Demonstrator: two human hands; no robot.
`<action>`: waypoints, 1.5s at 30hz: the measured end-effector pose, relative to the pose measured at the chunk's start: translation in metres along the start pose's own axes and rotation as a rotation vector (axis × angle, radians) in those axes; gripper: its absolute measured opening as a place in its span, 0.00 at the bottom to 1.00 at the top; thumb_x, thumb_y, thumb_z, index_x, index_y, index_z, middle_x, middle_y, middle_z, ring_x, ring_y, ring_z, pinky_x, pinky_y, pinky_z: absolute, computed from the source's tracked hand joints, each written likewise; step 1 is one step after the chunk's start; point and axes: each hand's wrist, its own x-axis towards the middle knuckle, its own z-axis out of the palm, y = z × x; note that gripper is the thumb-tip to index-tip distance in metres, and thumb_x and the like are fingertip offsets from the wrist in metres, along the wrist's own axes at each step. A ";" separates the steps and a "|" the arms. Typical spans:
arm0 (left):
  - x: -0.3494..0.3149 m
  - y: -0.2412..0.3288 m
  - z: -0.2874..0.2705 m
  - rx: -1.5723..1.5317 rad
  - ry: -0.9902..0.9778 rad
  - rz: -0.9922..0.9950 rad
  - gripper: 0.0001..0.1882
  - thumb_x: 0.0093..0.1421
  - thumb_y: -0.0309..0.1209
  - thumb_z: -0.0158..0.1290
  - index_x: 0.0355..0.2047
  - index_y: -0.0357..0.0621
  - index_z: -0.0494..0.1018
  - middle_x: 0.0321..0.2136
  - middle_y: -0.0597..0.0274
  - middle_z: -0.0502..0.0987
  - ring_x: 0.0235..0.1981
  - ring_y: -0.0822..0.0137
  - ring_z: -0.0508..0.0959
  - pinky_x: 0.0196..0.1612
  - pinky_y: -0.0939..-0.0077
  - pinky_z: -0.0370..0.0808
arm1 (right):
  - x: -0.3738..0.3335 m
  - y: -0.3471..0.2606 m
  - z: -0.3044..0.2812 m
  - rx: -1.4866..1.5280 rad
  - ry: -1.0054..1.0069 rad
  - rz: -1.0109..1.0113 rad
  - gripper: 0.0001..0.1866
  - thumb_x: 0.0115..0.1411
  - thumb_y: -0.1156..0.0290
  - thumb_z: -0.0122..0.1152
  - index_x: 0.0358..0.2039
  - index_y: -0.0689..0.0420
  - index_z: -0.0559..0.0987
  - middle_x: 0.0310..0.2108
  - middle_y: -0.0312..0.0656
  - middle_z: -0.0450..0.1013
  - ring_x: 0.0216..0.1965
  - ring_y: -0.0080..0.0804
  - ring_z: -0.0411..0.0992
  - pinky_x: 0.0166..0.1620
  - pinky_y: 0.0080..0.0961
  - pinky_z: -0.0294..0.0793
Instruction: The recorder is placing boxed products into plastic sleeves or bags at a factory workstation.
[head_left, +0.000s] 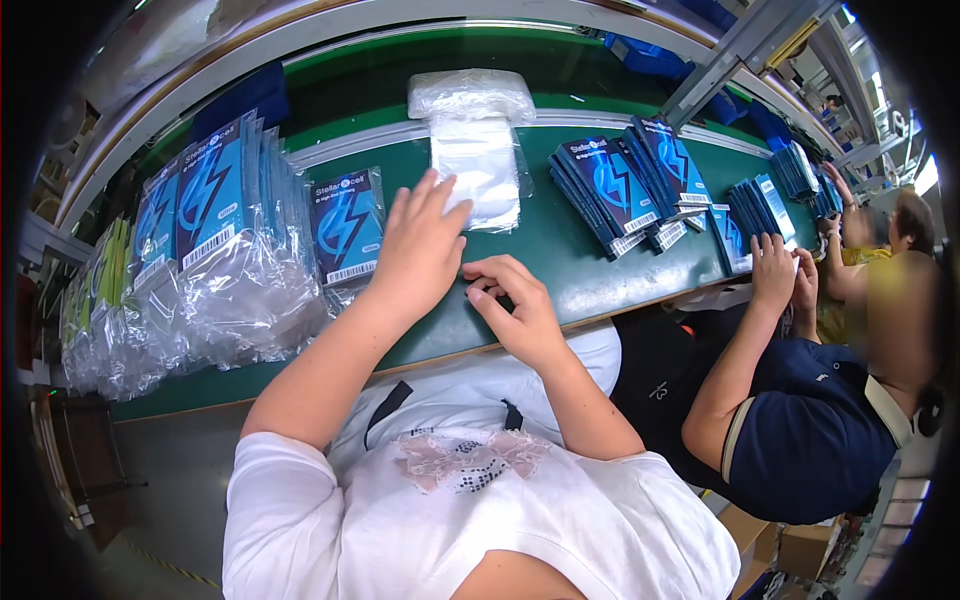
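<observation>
My left hand [420, 240] lies open, fingers stretched out, at the left edge of a stack of flat clear plastic bags [490, 180]. My right hand [515, 305] is just below it near the table's front edge, its fingers loosely bent with a gap to the thumb and nothing seen between them. Left of my left hand, a blue and black box in a clear bag [345, 225] lies on the green table [570, 285]. Several more bagged blue boxes [215, 195] stand in a packed row farther left, their loose plastic ends hanging toward me.
Right of the bags lean several unbagged blue boxes [610, 190]. A co-worker in a dark shirt [815, 430] sits at my right, hands at more boxes [760, 210]. A bundle of clear plastic [470, 95] lies behind the bags, by a metal rail [370, 138].
</observation>
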 end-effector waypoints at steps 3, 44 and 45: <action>0.014 -0.010 0.023 -0.075 -0.062 0.042 0.14 0.56 0.24 0.51 0.43 0.44 0.76 0.47 0.57 0.72 0.54 0.56 0.68 0.55 0.59 0.63 | -0.001 0.004 0.001 0.069 0.023 0.001 0.13 0.57 0.81 0.56 0.43 0.66 0.75 0.39 0.44 0.72 0.36 0.26 0.73 0.39 0.20 0.72; 0.014 -0.022 0.028 -0.177 0.076 -0.048 0.10 0.53 0.21 0.53 0.36 0.43 0.79 0.35 0.58 0.74 0.41 0.58 0.74 0.47 0.62 0.68 | 0.022 0.028 -0.045 1.094 -0.114 0.420 0.38 0.64 0.42 0.42 0.52 0.71 0.66 0.29 0.49 0.70 0.20 0.29 0.65 0.18 0.21 0.64; 0.014 -0.021 0.029 -0.198 0.114 -0.056 0.10 0.53 0.21 0.53 0.36 0.43 0.79 0.35 0.58 0.74 0.40 0.58 0.74 0.45 0.63 0.69 | 0.018 0.032 -0.045 1.084 -0.090 0.343 0.39 0.63 0.43 0.45 0.53 0.72 0.65 0.30 0.49 0.69 0.21 0.29 0.65 0.19 0.21 0.65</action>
